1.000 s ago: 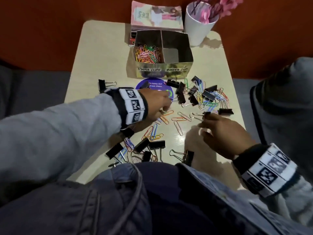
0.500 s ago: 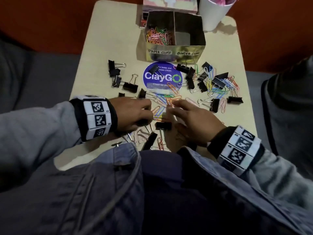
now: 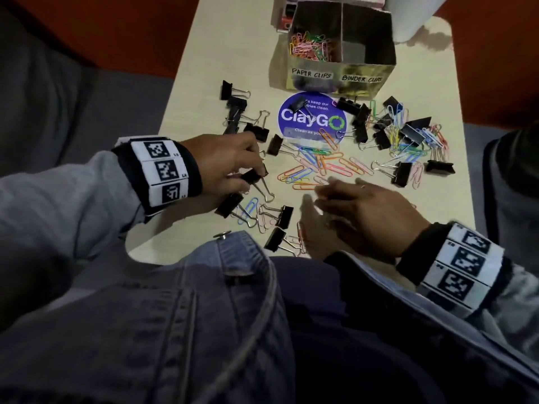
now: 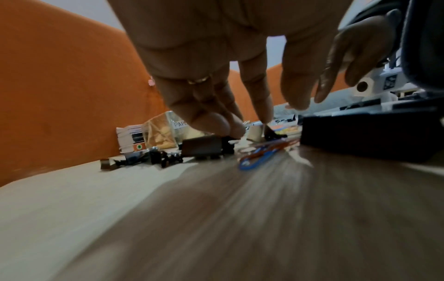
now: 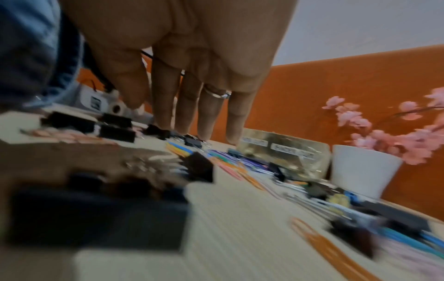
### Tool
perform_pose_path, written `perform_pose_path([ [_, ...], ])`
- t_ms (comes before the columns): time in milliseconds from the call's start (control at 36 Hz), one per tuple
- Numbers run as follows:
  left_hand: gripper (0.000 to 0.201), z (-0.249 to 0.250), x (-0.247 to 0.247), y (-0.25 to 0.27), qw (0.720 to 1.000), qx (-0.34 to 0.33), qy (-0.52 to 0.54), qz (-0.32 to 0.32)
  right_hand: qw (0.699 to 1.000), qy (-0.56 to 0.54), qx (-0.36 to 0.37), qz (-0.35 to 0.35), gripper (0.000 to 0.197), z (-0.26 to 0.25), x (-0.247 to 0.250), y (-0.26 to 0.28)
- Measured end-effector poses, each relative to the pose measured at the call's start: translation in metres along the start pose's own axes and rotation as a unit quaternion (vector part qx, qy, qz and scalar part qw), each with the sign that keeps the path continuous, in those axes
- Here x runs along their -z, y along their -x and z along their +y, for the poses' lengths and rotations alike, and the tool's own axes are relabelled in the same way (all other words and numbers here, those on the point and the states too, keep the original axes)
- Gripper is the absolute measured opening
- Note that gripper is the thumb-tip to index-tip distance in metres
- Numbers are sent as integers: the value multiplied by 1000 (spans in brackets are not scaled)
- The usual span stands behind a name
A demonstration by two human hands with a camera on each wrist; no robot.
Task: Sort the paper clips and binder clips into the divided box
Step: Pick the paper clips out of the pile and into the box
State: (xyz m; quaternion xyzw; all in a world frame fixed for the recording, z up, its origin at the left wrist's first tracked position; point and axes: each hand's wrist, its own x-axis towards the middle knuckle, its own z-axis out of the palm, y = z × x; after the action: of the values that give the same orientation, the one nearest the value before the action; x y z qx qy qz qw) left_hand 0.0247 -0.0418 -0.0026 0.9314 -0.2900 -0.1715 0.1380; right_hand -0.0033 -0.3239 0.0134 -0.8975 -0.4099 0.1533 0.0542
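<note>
The gold divided box [image 3: 338, 74] stands at the far side of the table. Its left half, labelled paper clips, holds coloured paper clips [image 3: 309, 46]; the binder clip half [image 3: 367, 39] looks empty. Loose paper clips [image 3: 318, 167] lie mid-table, with black binder clips on the right [image 3: 411, 134], on the left [image 3: 236, 104] and near me [image 3: 284, 215]. My left hand [image 3: 250, 170] has curled fingers pinching a black binder clip [image 3: 255, 176], also seen under the left hand's fingertips [image 4: 272, 134]. My right hand [image 3: 323, 196] hovers blurred over the paper clips, fingers straight [image 5: 182, 121].
A round purple ClayGo sticker [image 3: 312, 118] lies in front of the box. A white pot [image 3: 408, 18] with pink flowers [image 5: 384, 133] stands at the back right, and a book [image 3: 284, 18] lies behind the box. My denim jacket covers the table's near edge.
My left hand has drawn back from the sticker to the binder clips near me. My right hand has moved left from the right-hand clips to over the middle paper clips.
</note>
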Motion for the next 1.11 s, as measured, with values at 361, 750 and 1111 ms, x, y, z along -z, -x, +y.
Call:
perform_pose_path([
  [361, 47, 14, -26, 44, 974, -141, -179, 2, 992, 100, 3, -79, 53, -3, -17, -3],
  [750, 51, 31, -24, 22, 976, -117, -182, 29, 996, 29, 63, -60, 42, -22, -8, -10],
  [1111, 70, 46, -18, -11, 969, -99, -226, -30, 997, 76, -25, -20, 38, -6, -9, 8],
])
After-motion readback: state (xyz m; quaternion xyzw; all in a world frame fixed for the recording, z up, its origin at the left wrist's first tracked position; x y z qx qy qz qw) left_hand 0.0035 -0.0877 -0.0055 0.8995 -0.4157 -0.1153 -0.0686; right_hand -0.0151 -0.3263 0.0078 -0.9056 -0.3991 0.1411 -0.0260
